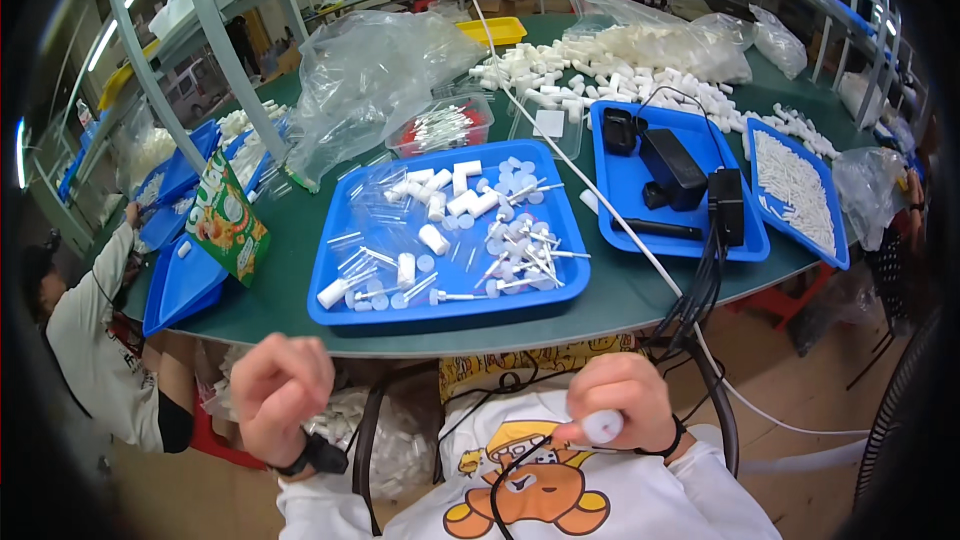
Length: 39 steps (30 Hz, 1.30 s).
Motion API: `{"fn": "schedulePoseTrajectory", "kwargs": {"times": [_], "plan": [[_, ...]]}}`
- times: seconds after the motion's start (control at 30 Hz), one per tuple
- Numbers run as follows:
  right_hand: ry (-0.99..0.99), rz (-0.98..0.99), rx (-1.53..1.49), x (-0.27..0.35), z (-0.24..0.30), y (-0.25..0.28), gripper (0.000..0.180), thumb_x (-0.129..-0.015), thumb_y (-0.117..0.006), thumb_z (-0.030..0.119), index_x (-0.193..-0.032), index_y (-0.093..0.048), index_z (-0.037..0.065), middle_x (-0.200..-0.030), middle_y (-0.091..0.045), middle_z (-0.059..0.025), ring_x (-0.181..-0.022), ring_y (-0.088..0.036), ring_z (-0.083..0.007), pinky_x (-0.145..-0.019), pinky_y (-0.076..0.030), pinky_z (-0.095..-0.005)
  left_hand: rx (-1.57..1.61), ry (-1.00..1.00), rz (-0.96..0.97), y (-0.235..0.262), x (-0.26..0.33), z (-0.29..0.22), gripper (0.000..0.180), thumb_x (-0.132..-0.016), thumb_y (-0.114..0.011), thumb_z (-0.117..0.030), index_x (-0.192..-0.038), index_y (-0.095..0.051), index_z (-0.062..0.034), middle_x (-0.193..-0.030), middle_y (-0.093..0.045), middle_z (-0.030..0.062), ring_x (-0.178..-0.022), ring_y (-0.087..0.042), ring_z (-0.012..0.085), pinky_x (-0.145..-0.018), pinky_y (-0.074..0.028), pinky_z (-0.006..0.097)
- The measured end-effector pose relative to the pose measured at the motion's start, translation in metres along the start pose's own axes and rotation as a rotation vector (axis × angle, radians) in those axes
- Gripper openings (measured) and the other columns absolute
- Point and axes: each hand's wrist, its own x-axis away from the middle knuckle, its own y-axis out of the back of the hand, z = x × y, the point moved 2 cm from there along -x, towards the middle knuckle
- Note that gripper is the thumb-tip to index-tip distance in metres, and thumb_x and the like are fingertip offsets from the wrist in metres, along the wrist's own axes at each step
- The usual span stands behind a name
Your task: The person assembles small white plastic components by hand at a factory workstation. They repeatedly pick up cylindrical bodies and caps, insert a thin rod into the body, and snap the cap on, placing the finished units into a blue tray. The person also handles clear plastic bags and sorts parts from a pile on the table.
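Observation:
My right hand (625,395) is raised above my lap, closed on a white round-ended part (602,427) whose disc-like end faces me. Further left, my left hand (283,390) is held in front of the table edge with its fingers curled in; whatever lies inside them, if anything, is hidden. Beyond both hands sits a blue tray (450,312). Inside it are short white cylinders (433,238), clear thin tubes (375,195), pale translucent discs (425,264) and several white stick-like stems (540,260). Neither hand touches the tray.
Right of it, a second blue tray (610,175) holds black adapters (672,168) and cables. A blue tray of small white pieces (795,190) stands farther right. Behind lie a heap of white cylinders (640,85) and a plastic bag (370,65). A white cable (600,210) crosses the table; a co-worker (100,340) sits left.

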Motion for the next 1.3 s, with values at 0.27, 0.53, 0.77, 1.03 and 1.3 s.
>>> {"fn": "schedulePoseTrajectory", "kwargs": {"times": [0.27, 0.53, 0.77, 1.03, 1.3], "plan": [[-0.333, -0.574, -0.310, 0.051, 0.007, 0.035, 0.020, -0.076, -0.070, 0.009, -0.082, -0.053, 0.001, -0.076, -0.053, -0.0089, -0.063, -0.055, -0.0145, -0.055, -0.047, -0.0243, -0.372, -0.127, 0.239, -0.075, -0.044, -0.026, 0.016, -0.081, -0.048, -0.007, -0.085, -0.058, 0.0056, -0.073, -0.058, 0.0074, -0.059, -0.051, 0.0106, -0.054, -0.039, 0.023], [-0.282, -0.477, -0.794, 0.049, -0.007, 0.034, 0.037, -0.076, -0.071, 0.041, -0.080, -0.055, 0.008, -0.089, -0.054, -0.0074, -0.090, -0.051, -0.0217, -0.080, -0.040, -0.0342, -0.164, 0.202, 0.323, -0.127, -0.010, 0.031, 0.015, -0.087, -0.052, -0.008, -0.094, -0.057, 0.0052, -0.083, -0.061, 0.0101, -0.073, -0.061, 0.0133, -0.065, -0.046, 0.024], [-0.373, -0.340, -0.758, 0.051, -0.010, 0.022, 0.034, -0.076, -0.072, 0.039, -0.082, -0.061, 0.007, -0.106, -0.051, -0.0103, -0.105, -0.047, -0.0241, -0.094, -0.034, -0.0386, 0.167, 0.340, 0.447, -0.149, 0.008, 0.077, 0.025, -0.093, -0.047, -0.015, -0.108, -0.056, 0.0029, -0.097, -0.063, 0.0121, -0.090, -0.062, 0.0161, -0.077, -0.047, 0.027], [-0.510, -0.289, -0.512, 0.044, 0.000, 0.012, 0.025, -0.080, -0.067, 0.018, -0.096, -0.059, 0.001, -0.106, -0.051, -0.0121, -0.097, -0.051, -0.0193, -0.085, -0.041, -0.0307, 0.173, 0.309, 0.476, -0.145, 0.007, 0.086, 0.025, -0.089, -0.058, -0.015, -0.108, -0.057, 0.0021, -0.092, -0.063, 0.0064, -0.082, -0.058, 0.0099, -0.073, -0.046, 0.024], [-0.489, -0.402, -0.332, 0.051, -0.003, 0.012, 0.029, -0.074, -0.069, 0.008, -0.098, -0.056, -0.002, -0.093, -0.053, -0.0093, -0.086, -0.053, -0.0171, -0.076, -0.042, -0.0274, 0.159, 0.318, 0.466, -0.143, 0.006, 0.083, 0.027, -0.087, -0.061, -0.016, -0.108, -0.057, 0.0000, -0.088, -0.063, 0.0066, -0.080, -0.059, 0.0103, -0.071, -0.047, 0.024]]}}
